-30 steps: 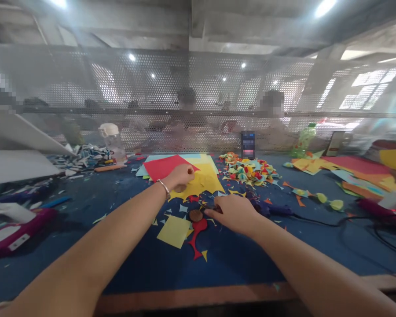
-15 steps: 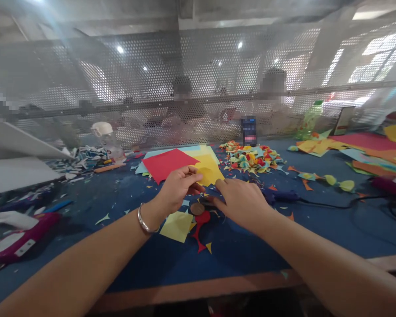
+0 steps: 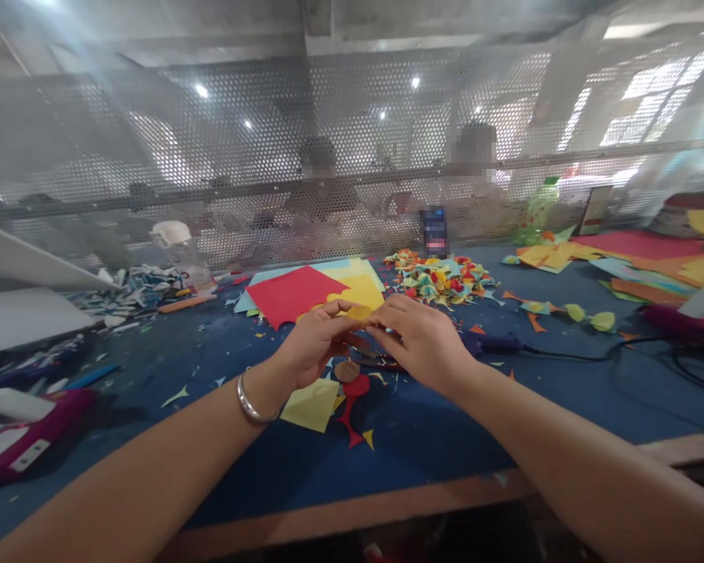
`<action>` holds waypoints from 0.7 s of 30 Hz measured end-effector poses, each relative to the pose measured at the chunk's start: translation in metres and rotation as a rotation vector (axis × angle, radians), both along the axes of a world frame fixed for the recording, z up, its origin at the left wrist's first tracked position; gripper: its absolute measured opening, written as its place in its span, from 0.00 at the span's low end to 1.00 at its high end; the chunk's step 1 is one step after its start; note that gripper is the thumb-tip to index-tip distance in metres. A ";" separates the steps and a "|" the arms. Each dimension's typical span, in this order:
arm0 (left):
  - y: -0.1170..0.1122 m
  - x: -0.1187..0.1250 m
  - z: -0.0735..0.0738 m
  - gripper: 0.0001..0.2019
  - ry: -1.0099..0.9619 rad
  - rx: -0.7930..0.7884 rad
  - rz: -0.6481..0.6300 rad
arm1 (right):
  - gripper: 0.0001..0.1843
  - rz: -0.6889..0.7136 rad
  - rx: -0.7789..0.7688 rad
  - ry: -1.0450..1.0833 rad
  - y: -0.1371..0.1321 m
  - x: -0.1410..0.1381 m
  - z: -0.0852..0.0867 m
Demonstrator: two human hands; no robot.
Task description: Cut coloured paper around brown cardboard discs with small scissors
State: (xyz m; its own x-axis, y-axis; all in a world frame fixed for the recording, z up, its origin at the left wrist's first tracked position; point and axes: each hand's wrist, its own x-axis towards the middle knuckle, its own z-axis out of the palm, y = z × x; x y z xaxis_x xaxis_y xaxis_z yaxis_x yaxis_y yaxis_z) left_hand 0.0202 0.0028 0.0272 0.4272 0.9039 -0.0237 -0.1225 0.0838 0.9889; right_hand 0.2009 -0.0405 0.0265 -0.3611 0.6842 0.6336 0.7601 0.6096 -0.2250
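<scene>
Between the fingertips of my left hand (image 3: 314,344) and my right hand (image 3: 419,338) is a small piece of yellow paper (image 3: 359,313); both hands pinch it. Behind them lie a red sheet (image 3: 293,291) with a scalloped edge and larger yellow sheets (image 3: 368,279). Just below my fingers sits a round wooden disc (image 3: 346,371), touching a red paper scrap (image 3: 352,407). A pale yellow paper square (image 3: 310,405) lies beside it, near my left wrist. Dark scissors, partly hidden, seem to lie under my hands.
A heap of colourful cut paper pieces (image 3: 443,277) stands behind my right hand, with a phone (image 3: 435,232) behind it. A purple glue gun (image 3: 35,438) is at left. A dark tool with a cord (image 3: 493,344) lies right. Perforated metal screen (image 3: 258,164) closes the back.
My right hand has moved up and inward to meet my left, and its fingers now pinch the yellow paper piece. The view has shifted slightly.
</scene>
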 end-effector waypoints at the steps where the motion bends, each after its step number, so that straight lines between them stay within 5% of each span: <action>1: 0.000 0.000 0.000 0.10 -0.005 0.014 -0.008 | 0.05 0.027 -0.010 0.042 0.001 0.000 0.000; 21: -0.002 -0.004 -0.004 0.15 0.039 0.305 -0.017 | 0.06 0.067 -0.137 0.402 0.009 0.001 -0.001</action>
State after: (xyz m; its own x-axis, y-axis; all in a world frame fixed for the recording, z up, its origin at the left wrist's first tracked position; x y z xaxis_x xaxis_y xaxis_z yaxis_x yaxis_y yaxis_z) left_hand 0.0163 0.0008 0.0229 0.4460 0.8646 0.2315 -0.0856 -0.2163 0.9726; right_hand 0.2023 -0.0316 0.0252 -0.1505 0.7550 0.6382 0.5550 0.5988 -0.5774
